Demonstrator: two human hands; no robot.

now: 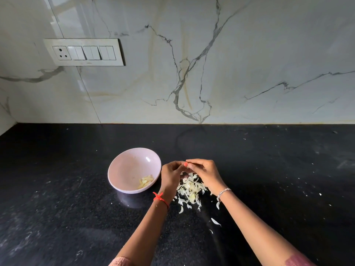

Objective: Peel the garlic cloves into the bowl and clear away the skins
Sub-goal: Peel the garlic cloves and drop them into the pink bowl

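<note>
Holding left hand and right hand fingertip to fingertip just above the skins heaped on the black counter — curling the fingers in tight, so not seeing what's pinched, if anything. Seeing the bowl just left of them — few peeled cloves inside.

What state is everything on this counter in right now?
Bowl: upright, holding a few peeled cloves.
Skins: loose pile on the counter, right of the bowl, not cleared.
Left hand: fingers curled, tips meeting the other's above the skins; contents hidden.
Right hand: the same.
Wall socket: nothing plugged in.
</note>
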